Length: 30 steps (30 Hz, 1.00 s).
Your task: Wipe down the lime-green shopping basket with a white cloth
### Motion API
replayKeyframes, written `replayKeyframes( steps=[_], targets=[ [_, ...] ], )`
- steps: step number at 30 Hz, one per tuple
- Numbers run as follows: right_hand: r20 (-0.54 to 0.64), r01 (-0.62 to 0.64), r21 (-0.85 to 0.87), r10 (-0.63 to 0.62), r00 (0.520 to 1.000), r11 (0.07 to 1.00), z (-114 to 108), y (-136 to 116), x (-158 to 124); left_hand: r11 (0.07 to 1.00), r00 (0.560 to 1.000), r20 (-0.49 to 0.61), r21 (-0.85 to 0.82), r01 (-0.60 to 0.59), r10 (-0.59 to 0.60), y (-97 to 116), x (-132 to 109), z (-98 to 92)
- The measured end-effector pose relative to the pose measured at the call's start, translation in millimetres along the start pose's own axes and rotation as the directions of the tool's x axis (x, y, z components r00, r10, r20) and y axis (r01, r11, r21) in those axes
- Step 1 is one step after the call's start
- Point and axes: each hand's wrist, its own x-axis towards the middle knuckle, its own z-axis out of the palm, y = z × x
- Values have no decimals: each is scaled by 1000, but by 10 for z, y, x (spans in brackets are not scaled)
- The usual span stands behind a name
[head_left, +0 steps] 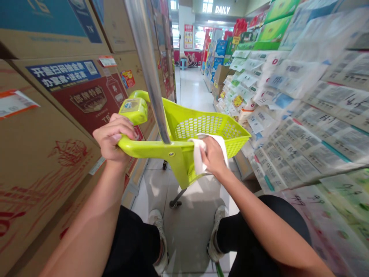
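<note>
A yellow-green shopping cart basket [198,121] with perforated walls stands in front of me, a metal pole [148,65] rising at its left. My left hand [115,136] is closed around the cart's green handle, left of the pole. Just above that hand is the handle's raised end with a label. My right hand [211,154] presses a white cloth [198,157] against the basket's near rim, its fingers closed on the cloth. Part of the cloth hangs down outside the rim. The fingertips of my right hand are partly hidden by the cloth.
Stacked cardboard cartons [31,161] line the left side close to my left arm. Shelves of packaged tissue [311,130] rise on the right. The cart's caster [175,204] rests on the tiled floor [187,238] between my feet. An aisle runs ahead past a blue stool [183,63].
</note>
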Motion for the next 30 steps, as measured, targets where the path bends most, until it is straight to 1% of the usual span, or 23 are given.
replayKeyframes(
  steps=[2,3,4,5,6,8,10,12,14,15,16,17,18,19,20,21,22,23,25,26,28,30],
  targets=[
    [-17,59,80,-58,998,995,124,-327,67,999,999,31,-35,-41,42,-34,14,-10],
    [-16,74,93,-73,997,993,155,-411,98,997,997,56,-44,-57,59,-62,25,-27],
    [-6,80,88,-80,997,993,165,-434,123,997,993,89,-37,-69,72,-98,37,-52],
    [12,80,64,-81,997,995,157,-399,142,997,989,121,-15,-80,82,-141,45,-85],
    [35,72,28,-73,997,997,132,-308,151,995,986,143,23,-93,89,-192,47,-124],
    [71,16,-75,-11,997,997,45,-1,142,983,983,164,147,-109,84,-309,28,-209],
    [66,-99,-185,113,991,978,-71,394,100,951,988,147,297,-84,41,-421,-24,-279],
    [40,-218,-265,237,971,939,-188,772,38,910,994,108,415,-25,-22,-480,-93,-305],
    [7,-288,-302,305,952,908,-277,1051,-26,882,998,24,469,37,-54,-442,-161,-263],
    [0,-302,-309,317,948,902,-302,1139,-53,877,998,-23,478,56,-52,-382,-192,-215],
    [-4,-305,-308,319,948,901,-313,1191,-76,870,998,-67,490,52,-22,-297,-221,-149],
    [-7,-303,-301,315,949,904,-311,1212,-94,855,998,-54,519,15,15,-195,-250,-67],
    [-12,-299,-292,309,951,908,-297,1205,-106,827,999,5,560,-43,49,-83,-278,29],
    [-21,-298,-281,305,952,912,-277,1179,-111,786,994,89,609,-104,63,28,-306,136],
    [-31,-299,-270,302,953,915,-252,1138,-111,756,988,146,641,-128,43,128,-333,250],
    [-38,-299,-261,300,953,918,-228,1091,-105,741,983,179,655,-151,42,209,-357,367],
    [-40,-295,-255,295,955,921,-208,1043,-95,736,968,250,652,-184,21,262,-377,482],
    [-34,-284,-252,285,958,925,-193,999,-81,734,941,337,640,-229,-1,285,-391,589],
    [2,-250,-256,259,966,934,-191,942,-49,727,853,514,619,-296,-90,238,-396,763],
    [27,-232,-269,248,968,935,-204,934,-36,718,817,562,620,-315,-127,178,-386,823],
    [64,-214,-341,250,966,915,-259,966,-22,679,774,603,652,-336,-195,21,-350,884],
    [48,-256,-452,309,950,854,-335,1044,-33,635,753,613,685,-356,-238,-127,-306,886]
  ],
)
